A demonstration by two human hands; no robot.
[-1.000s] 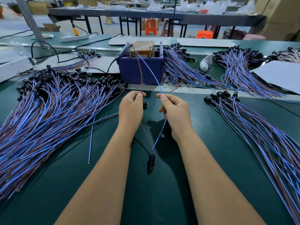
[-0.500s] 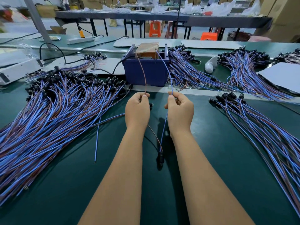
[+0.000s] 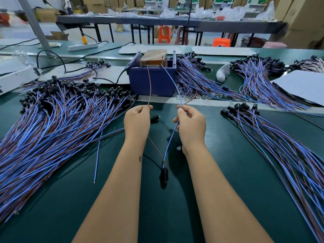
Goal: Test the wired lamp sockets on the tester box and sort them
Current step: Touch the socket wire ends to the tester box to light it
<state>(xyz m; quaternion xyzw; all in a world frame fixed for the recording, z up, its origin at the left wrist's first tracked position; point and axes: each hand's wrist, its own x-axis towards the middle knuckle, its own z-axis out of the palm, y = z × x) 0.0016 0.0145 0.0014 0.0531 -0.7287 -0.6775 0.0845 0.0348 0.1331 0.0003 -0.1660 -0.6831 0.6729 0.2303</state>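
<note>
Below grips: socket (image 3: 164, 173) dangling, light; left hand (image 3: 137, 122) pinching limp brown lead (image 3: 149, 85), right hand (image 3: 191, 123) pinching blue lead (image 3: 172, 81) mid-length.

Orange stools (image 3: 164, 34) beneath a far table (image 3: 175, 23), white power strip (image 3: 82, 47), perhaps a plastic bag (image 3: 221, 73).

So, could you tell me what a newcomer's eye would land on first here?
Probably the huge fan of blue and brown wires with black sockets covering the green table's left side. Next, the two hands at centre: left hand pinching a brown wire, right hand a blue wire, both leading up to the dark blue tester box.
</note>
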